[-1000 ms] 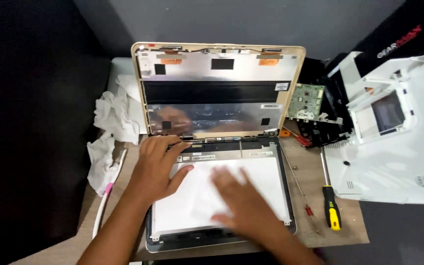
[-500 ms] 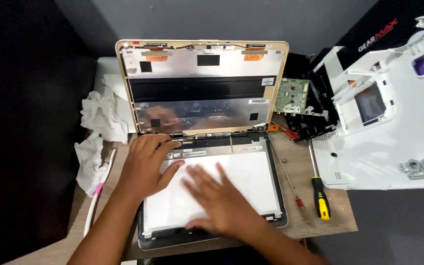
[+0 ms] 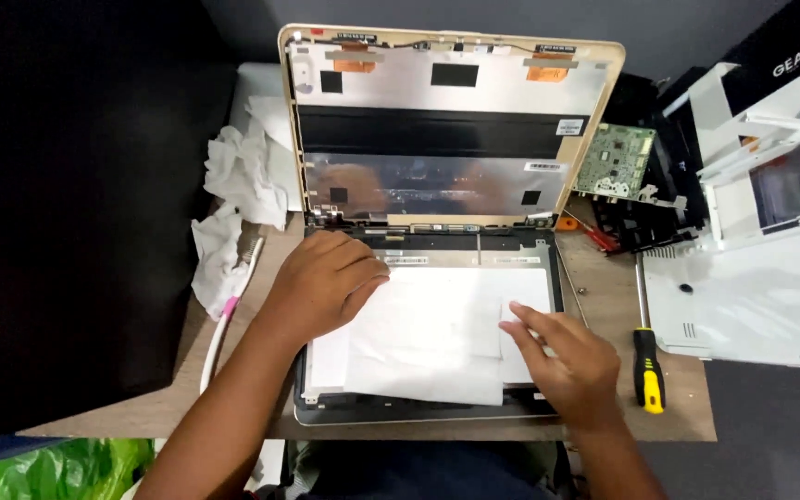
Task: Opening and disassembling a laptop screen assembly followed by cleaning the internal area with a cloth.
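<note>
The left hand [image 3: 326, 282] lies flat, fingers spread, gripping nothing, on the white sheet [image 3: 428, 338] covering the near half of the opened laptop [image 3: 451, 130]. The right hand [image 3: 567, 356], open, presses the sheet's right edge.

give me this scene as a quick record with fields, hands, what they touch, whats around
setting: small wooden table, seen from above
main thing: opened laptop with its screen removed, bare back cover upright
left hand: flat on the white panel lying over the laptop base, near the hinge
right hand: fingers pressing the panel's right part
right of laptop: yellow-handled screwdriver, green circuit board, white plastic casing
left of laptop: crumpled white tissues, toothbrush
</note>
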